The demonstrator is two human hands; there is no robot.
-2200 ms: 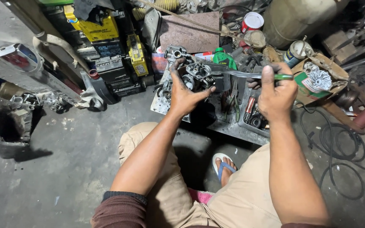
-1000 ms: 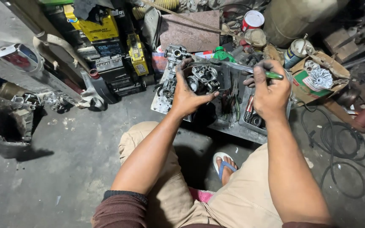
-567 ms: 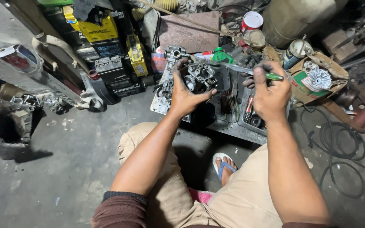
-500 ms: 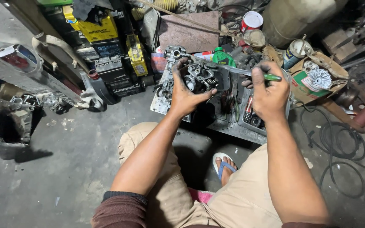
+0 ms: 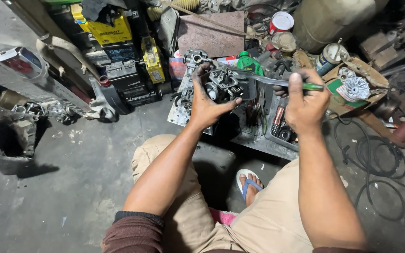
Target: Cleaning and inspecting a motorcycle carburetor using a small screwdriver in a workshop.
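Left hand (image 5: 208, 105) is curled around a small grey metal carburettor (image 5: 224, 85), fingers wrapped over its top and thumb pressed along its lower side, holding it up in front of the person above a cluttered metal tray (image 5: 258, 140). Right hand (image 5: 305, 100) is closed in a fist on the green handle of a screwdriver (image 5: 282, 83), thumb laid along the handle; the shaft runs level to the left and its tip meets the upper right of the carburettor. Both forearms reach forward from the person's lap, over tan shorts, and a foot in a blue sandal (image 5: 249, 182) rests on the grey concrete floor between the knees. On the tray below the hands lie pliers and other small tools, packed close together. Just behind the carburettor stands a green plastic bottle (image 5: 249, 63), and beyond it a flat reddish board (image 5: 212, 35) leans against the clutter. To the right an open cardboard box (image 5: 352, 89) holds a silvery finned part, with a coil of black cable (image 5: 376, 159) on the floor nearby. To the left, yellow and black batteries (image 5: 113, 33) are stacked.
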